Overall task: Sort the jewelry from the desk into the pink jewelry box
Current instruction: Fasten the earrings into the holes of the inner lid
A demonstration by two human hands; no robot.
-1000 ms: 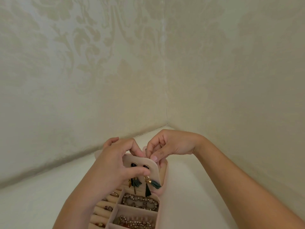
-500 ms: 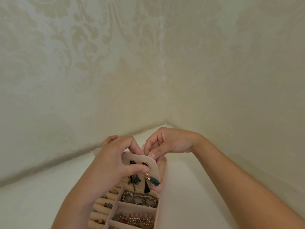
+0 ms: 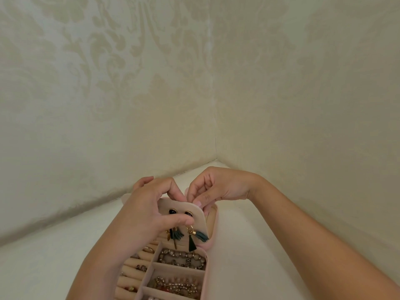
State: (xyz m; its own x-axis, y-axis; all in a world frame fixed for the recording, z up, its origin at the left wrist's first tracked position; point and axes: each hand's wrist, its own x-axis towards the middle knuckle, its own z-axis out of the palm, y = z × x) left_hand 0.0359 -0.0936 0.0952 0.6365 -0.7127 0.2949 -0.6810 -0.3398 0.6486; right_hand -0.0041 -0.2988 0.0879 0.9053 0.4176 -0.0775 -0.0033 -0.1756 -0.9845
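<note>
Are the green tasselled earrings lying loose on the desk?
No, both green tasselled earrings hang from the beige earring panel, which the left hand holds over the open pink jewelry box.

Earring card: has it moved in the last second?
No. The earring card stays put below the wall corner, the left hand gripping it.
</note>
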